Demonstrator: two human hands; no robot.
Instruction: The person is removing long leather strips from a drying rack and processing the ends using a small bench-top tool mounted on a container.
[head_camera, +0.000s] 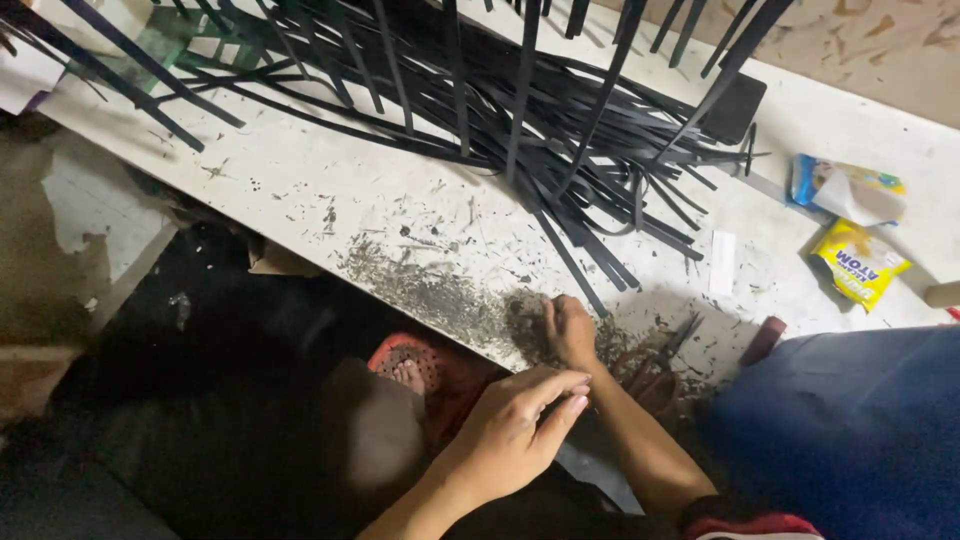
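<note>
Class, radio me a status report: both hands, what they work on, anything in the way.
Right hand on grey debris at board edge. Left hand cupped just below the edge, empty as far as visible. Black strips piled behind; scissors beside right hand.

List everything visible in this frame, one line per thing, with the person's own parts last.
white board: one, white and scuffed, runs across the frame
black strips: many, black, piled on the board's upper middle
dark shavings: a scatter, grey, along the board's near edge
yellow packet: one, right side
blue and white packet: one, above the yellow one
scissors: one pair, dark, near the right hand
red sandal: one, on the foot below the edge
left hand: cupped at the board's edge
right hand: fist on the shavings
</note>
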